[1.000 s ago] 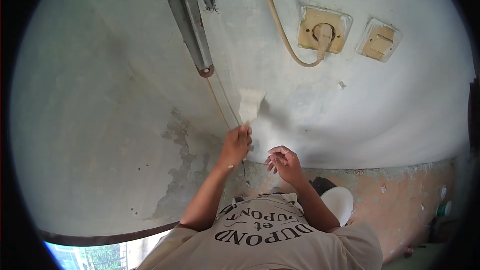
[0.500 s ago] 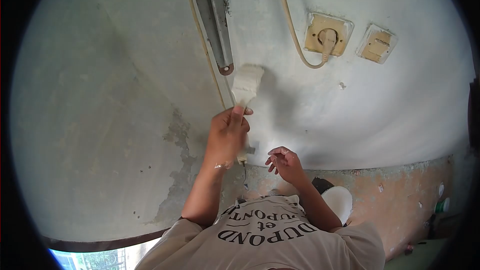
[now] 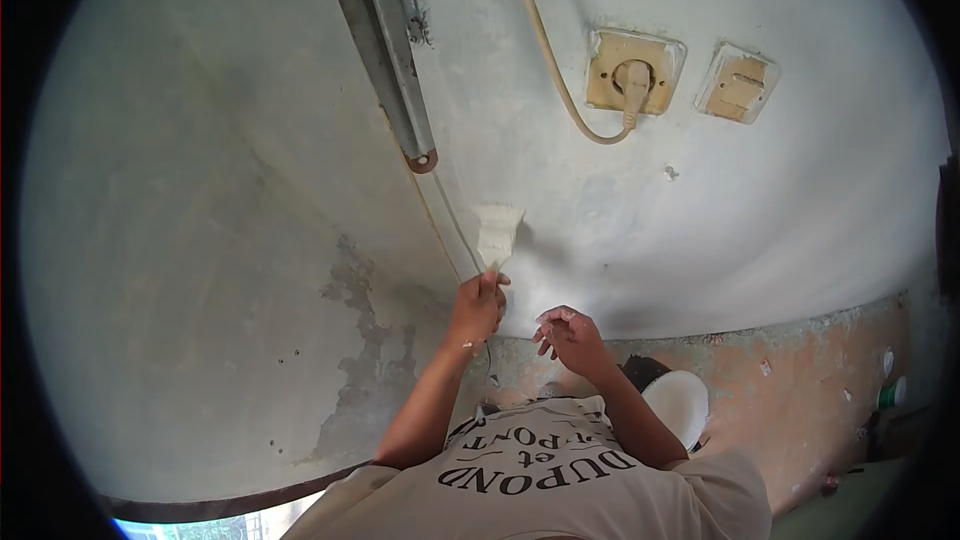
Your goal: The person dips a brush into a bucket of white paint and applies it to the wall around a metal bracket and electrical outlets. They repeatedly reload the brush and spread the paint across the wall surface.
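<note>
Head view shows a pale wall (image 3: 620, 230) with a metal bar (image 3: 388, 60) running down it. The left forearm (image 3: 432, 405) slants up and inward, the right forearm (image 3: 635, 410) inward too. The right hand (image 3: 573, 335) is empty, fingers loosely curled; the left hand (image 3: 478, 310) grips a brush (image 3: 497, 233), bristles up, below the bar's end.

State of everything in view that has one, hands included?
Left hand, closed on brush
Brush, bristles up, coated whitish
Right hand, seemingly empty, fingers half-curled
Plug, in socket
Socket, occupied, smeared at edges
Cord, slack, curving into plug
Switch, on/off can't tell
Wall patch, peeled
</note>
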